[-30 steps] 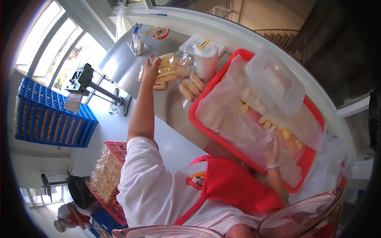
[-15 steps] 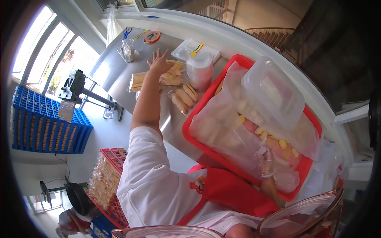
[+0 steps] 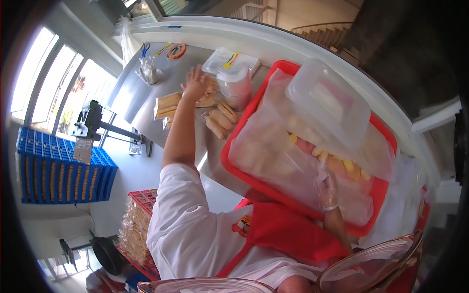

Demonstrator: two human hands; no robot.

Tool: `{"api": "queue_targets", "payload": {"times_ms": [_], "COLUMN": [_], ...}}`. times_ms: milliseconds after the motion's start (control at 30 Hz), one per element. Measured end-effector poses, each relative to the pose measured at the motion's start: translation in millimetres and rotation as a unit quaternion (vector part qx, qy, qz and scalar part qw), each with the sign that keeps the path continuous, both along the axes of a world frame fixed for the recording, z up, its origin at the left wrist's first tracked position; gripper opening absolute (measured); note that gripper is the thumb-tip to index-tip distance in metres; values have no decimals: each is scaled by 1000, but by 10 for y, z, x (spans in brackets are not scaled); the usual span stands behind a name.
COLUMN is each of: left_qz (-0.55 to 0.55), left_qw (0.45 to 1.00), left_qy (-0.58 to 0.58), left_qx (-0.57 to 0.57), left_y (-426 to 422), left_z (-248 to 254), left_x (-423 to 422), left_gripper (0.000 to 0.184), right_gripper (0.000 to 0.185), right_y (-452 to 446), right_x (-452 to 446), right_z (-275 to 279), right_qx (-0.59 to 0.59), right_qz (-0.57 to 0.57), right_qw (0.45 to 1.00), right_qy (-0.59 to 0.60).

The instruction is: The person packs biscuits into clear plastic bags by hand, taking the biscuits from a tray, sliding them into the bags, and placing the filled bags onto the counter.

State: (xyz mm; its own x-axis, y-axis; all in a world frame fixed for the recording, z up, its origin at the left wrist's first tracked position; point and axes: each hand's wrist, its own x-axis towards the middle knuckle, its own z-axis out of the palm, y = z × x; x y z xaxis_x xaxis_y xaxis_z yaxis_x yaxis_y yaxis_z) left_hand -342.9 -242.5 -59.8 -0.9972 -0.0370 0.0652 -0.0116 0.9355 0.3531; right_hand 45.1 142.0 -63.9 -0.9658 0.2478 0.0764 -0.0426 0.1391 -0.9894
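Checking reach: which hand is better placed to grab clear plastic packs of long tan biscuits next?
Probably left: the bare left hand is among those packs; the gloved right hand is over the rectangular red tray.

Smooth metal tabletop point(image 3: 168, 73) — glossy, red plastic tray point(image 3: 245, 178), matt cloth apron point(image 3: 288, 232)

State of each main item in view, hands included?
Left hand: open, fingers spread
Right hand: gloved, grip unclear
Pastry sticks: bagged
Red tray: filled, partly covered
Translucent sheeting: parted, yellow pieces exposed
Clear tubs: stacked
Orange tape roll: lying flat
Blue crates: stacked, loaded
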Motion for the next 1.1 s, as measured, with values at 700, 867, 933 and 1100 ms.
{"api": "queue_targets", "payload": {"times_ms": [700,867,933,1100], "left_qz": [-589,-632,-633,-508], "left_qw": [479,456,506,826], "left_qy": [63,97,87,-5], "left_qx": [648,619,580,244], "left_y": [1383,1592,1738,2042], "left_z": [2706,2707,2564,1757], "left_x": [4172,4168,4041,3309], "left_gripper": [62,54,51,42], "right_gripper": [23,24,24,23], "right_y": [-37,-43,-59,-63], "right_x": [82,8,-29,47], "right_z": [258,108,-32,193], "right_qx": [113,129,136,348], "right_qz": [10,39,35,96], "right_qw": [989,982,980,931], "right_qy": [97,136,139,57]}}
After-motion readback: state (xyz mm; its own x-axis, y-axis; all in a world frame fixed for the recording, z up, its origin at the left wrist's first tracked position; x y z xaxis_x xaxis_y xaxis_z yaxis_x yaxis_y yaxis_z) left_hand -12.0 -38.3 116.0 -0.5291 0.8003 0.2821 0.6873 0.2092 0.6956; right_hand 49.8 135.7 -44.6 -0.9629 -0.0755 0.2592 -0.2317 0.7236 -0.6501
